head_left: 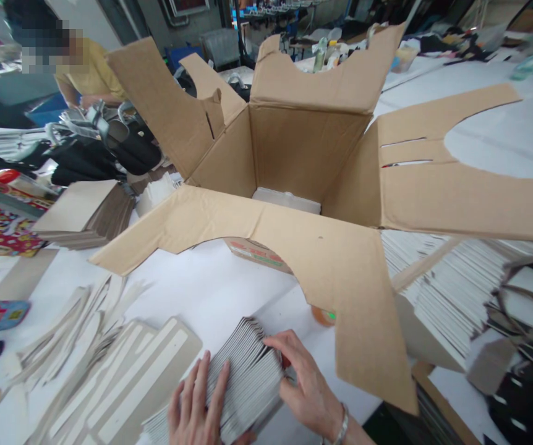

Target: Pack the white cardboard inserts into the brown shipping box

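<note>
A fanned stack of thin grey-white card pieces [243,377] stands on edge on the white tabletop at the bottom centre. My left hand [199,402] lies across its left part with fingers spread and stretched out. At the stack's right end is my right hand [306,386], its index finger on the upper edges and its thumb against the side, closed on the pieces. A small red thing partly shows behind those fingers; its kind is hidden. Just beyond the hands stands a cardboard box [303,148] with its flaps folded out and a pale flat item [287,199] at its bottom.
Long pale card strips [132,371] lie to the left. A pile of brown boards [81,210] sits behind them. At right is a long row of white sheets [452,290] near black items [526,389]. A person in a yellow top [93,71] is at far left.
</note>
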A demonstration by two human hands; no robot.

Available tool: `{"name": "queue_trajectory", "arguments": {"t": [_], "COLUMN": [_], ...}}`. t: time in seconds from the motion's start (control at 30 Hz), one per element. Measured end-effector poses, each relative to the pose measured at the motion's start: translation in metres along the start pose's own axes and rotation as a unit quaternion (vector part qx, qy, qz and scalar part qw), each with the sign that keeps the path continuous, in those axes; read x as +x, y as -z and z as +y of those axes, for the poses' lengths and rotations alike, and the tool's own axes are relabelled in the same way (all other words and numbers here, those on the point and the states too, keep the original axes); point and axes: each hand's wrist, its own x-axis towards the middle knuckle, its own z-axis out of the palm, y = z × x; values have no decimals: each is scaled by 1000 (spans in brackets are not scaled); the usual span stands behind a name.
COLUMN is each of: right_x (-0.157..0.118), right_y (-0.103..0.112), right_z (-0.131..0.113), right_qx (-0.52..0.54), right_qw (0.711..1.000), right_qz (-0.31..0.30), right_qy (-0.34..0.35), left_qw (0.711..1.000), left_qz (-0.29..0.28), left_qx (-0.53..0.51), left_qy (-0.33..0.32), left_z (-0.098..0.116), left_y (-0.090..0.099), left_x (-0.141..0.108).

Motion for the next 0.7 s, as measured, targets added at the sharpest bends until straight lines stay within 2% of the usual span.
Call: {"name": "queue_trajectory", "arguments": {"t": [0.37,0.6,0.7], "right_x": [4,3,3], "right_y": [1,1,2], "right_z": [-4,-4,-2], "right_qx": [9,4,-3], "right_qw": [1000,1000,1000], "right_qz": [-4,-2,1], "right_qy": [13,12,13], "left_qw": [999,1000,999], "left_qz": [-13,-14,-8], "left_qx": [-37,-16,-27], "left_qy": [35,9,22], "left_z": [4,1,3], "left_y": [-5,-1,-2], "left_x": [-3,1,1]}}
